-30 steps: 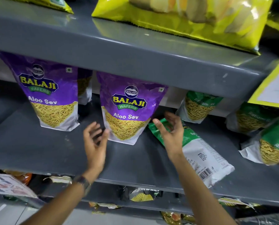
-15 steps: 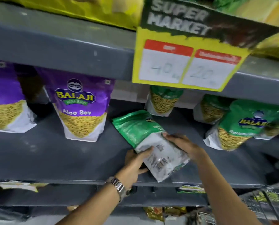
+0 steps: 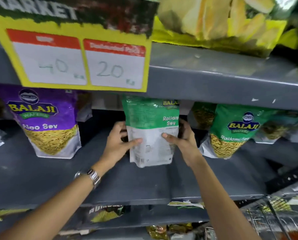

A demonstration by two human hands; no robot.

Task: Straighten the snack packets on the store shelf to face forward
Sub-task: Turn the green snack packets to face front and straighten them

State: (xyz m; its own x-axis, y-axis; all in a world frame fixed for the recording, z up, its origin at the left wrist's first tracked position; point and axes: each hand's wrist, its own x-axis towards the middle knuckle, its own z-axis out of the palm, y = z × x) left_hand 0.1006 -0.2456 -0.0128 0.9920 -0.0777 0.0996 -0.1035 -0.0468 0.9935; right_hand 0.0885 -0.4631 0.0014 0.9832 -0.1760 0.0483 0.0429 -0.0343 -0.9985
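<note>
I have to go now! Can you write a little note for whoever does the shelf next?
Left hand and right hand both grip the green Ratlam Sev packet, held upright on the grey shelf, its printed back side showing. Purple Aloo Sev packet to its left and another green packet to its right already face forward. Left: turn the held packet front-out and release it.

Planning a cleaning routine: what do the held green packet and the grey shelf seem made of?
Green-and-white Ratlam Sev packet: apparently glossy plastic film, given its wrinkles and sheen. Grey shelf: probably painted sheet metal, with a smooth semi-matte face and a thin folded front edge; I cannot be certain.
</note>
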